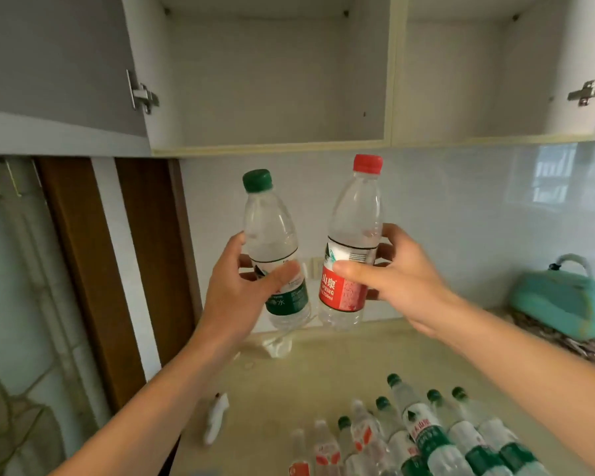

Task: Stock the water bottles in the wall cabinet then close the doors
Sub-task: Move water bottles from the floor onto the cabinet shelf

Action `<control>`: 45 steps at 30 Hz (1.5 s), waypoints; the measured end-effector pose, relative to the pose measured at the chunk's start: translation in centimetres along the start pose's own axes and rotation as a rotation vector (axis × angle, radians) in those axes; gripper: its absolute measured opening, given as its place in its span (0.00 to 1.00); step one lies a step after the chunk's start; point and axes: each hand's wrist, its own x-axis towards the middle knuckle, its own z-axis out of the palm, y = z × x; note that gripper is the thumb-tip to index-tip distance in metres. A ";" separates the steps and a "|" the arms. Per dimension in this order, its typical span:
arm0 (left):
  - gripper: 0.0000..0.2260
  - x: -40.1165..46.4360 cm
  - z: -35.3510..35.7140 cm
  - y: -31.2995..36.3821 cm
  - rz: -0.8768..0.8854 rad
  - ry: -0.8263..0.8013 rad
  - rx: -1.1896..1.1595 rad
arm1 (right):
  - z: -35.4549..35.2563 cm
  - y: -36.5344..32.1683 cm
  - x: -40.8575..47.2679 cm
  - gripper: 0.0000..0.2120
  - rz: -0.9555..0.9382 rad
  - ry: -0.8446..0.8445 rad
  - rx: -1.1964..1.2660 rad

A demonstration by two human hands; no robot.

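Stocking step in hand: two bottles lifted, neither in the cabinet yet.

Left hand (244, 286) grip is wrapped round the green-cap bottle (275, 249); right hand (397, 269) grip is wrapped round the red-cap bottle (352, 242). Both are upright-ish, just beside each other, below the wall cabinet (268, 147), which is at 12 o'clock with no bottles showing inside and doors open. More bottles (423, 438) wait on the surface (323, 359) at 5 o'clock. Next, I'd judge: raise both over the cabinet's front lip, stand them well back to leave room, then release. Tip risk on set-down, since they're tall and narrow.
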 end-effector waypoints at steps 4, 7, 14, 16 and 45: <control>0.38 5.3 0.1 4.1 0.086 0.078 -0.003 | -1.1 -4.7 5.8 0.27 -0.129 0.032 0.028; 0.41 9.0 0.0 7.0 0.155 0.156 0.003 | -1.5 -7.9 10.3 0.26 -0.219 0.029 0.066; 0.28 18.7 -0.4 11.5 0.328 0.240 0.048 | -0.6 -13.1 20.2 0.21 -0.362 0.011 0.071; 0.25 21.5 -0.8 12.3 0.331 0.226 0.074 | -0.1 -13.6 22.5 0.20 -0.365 0.030 0.044; 0.21 41.9 -0.8 5.3 0.073 0.086 0.198 | 5.6 -9.3 41.6 0.15 -0.129 -0.090 -0.246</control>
